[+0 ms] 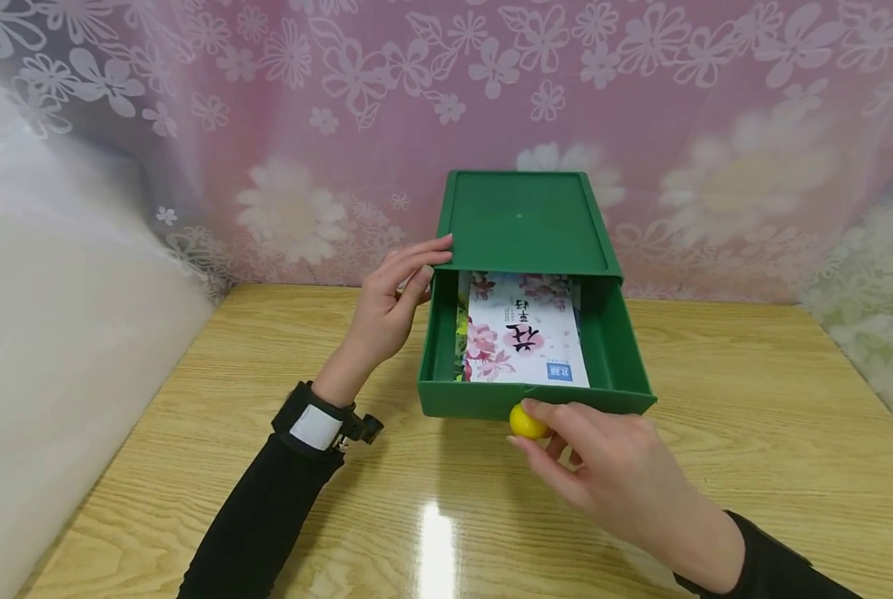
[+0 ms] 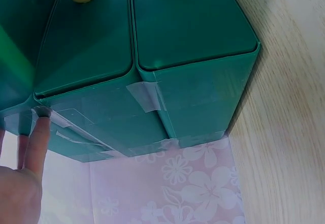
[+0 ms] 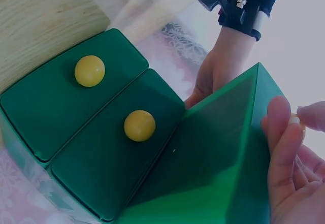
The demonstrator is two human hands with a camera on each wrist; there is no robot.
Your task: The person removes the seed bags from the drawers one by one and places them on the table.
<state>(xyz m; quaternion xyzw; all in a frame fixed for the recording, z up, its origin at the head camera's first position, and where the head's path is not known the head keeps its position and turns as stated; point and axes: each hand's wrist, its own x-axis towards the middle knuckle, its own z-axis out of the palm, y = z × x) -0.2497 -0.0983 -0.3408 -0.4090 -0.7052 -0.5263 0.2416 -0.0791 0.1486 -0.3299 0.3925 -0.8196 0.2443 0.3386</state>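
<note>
i had the right hand (image 1: pixel 611 457) narrowed to a pinch on the round yellow knob (image 1: pixel 528 421), thumb and forefinger on opposite sides of it, the gap no wider than the knob itself. that knob sat on the front of the top drawer (image 1: pixel 476 403), which stood well out of the green cabinet (image 1: pixel 521 220). my left hand (image 1: pixel 389 308) gripped nothing; its fingers were fairly straight, thumb apart, the tips touching the cabinet's left side by the front upper corner. inside the drawer lay a white printed card (image 1: pixel 524 333) with pink blossoms, another printed sheet (image 1: pixel 461 337) showing under its left edge. from the right wrist i saw two lower drawers pushed in, each with a yellow knob. the cabinet rested on a wood-grain table (image 1: pixel 753 399).
</note>
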